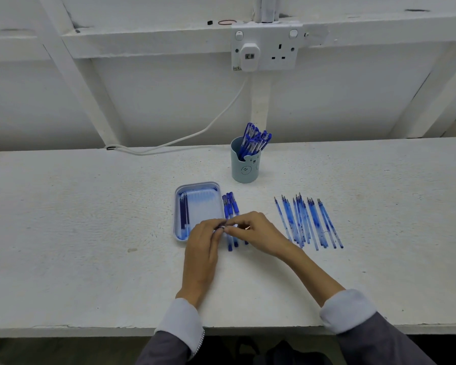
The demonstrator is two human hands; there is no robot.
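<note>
My left hand (204, 242) and my right hand (256, 233) meet over the white table, and together they pinch a small pen part (223, 227) between their fingertips; most of it is hidden by the fingers. Under the hands lie three blue capped pens (231, 206), side by side just right of a light blue tray (216, 189). A few dark blue refills (184, 214) lie along the tray's left side. To the right, several clear blue refills (307, 222) are laid out in a row.
A light blue pen cup (244, 167) full of blue pens (254, 139) stands behind the tray. A white cable (195, 134) runs from the wall socket (265, 48) down to the table's back edge. The table's front edge (248, 329) is close to my sleeves.
</note>
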